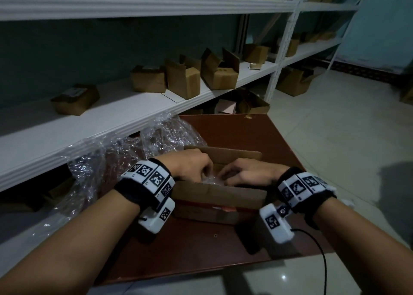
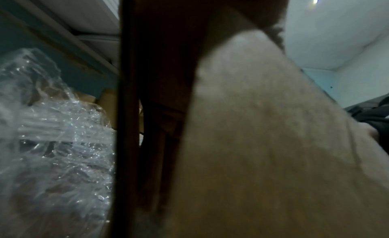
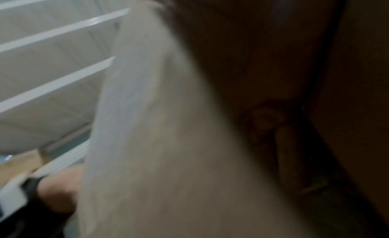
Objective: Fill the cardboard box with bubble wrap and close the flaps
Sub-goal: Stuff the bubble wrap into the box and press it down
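An open cardboard box (image 1: 219, 195) sits on the brown table (image 1: 223, 256), its far flap (image 1: 234, 156) standing up. Crumpled clear bubble wrap (image 1: 212, 180) lies inside it. My left hand (image 1: 204, 171) reaches in from the left with fingers curled down into the wrap. My right hand (image 1: 225, 175) comes in from the right and presses on the wrap with bent fingers. The fingertips are partly hidden by the near flap. In the left wrist view a blurred cardboard flap (image 2: 273, 142) fills the frame; the right wrist view shows a flap (image 3: 168, 158) too.
A big pile of loose bubble wrap (image 1: 134, 154) lies on the table left of the box, also seen as bubble wrap (image 2: 52, 142). White shelving (image 1: 111, 120) with several cardboard boxes (image 1: 183, 80) runs behind. Tiled floor (image 1: 335, 127) lies to the right.
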`<state>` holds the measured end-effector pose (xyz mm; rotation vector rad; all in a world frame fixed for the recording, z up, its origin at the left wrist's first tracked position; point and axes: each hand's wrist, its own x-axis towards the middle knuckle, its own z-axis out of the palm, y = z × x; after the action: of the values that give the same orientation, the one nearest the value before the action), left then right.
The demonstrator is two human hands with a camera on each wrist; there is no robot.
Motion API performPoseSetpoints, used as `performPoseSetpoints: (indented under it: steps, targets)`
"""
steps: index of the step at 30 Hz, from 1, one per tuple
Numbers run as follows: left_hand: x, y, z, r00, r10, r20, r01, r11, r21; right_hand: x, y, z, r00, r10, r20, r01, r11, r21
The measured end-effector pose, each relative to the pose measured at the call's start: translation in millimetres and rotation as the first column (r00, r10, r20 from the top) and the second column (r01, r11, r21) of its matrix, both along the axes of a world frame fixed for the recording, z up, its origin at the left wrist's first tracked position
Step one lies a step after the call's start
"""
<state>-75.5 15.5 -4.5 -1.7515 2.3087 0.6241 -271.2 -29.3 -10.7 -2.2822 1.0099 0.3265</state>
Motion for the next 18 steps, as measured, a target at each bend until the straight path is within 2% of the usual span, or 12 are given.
performPoseSetpoints:
  steps: [2,5,9,18]
  targets:
    - [2,-2,-2,1.0,0.013,-0.014,-0.013,1.0,0.006,-1,-2,-3,0.999,-0.03,0.042,0.031,0.999,-0.01]
    - [1,-2,-2,1.0,0.025,0.006,-0.025,1.0,0.002,6,-3,-10,1.0,-0.011,-0.008,0.01,0.993,-0.12]
    - [0,0,-2,0.998,0.027,0.049,-0.026,0.999,-0.021,10,-4,-9,0.999,-0.002,-0.035,-0.003,0.992,-0.129]
    - [-6,5,-7,0.986,0.0,0.164,0.009,0.999,-0.053,20,7,-8,0.98,0.069,-0.188,-0.122,0.951,-0.283]
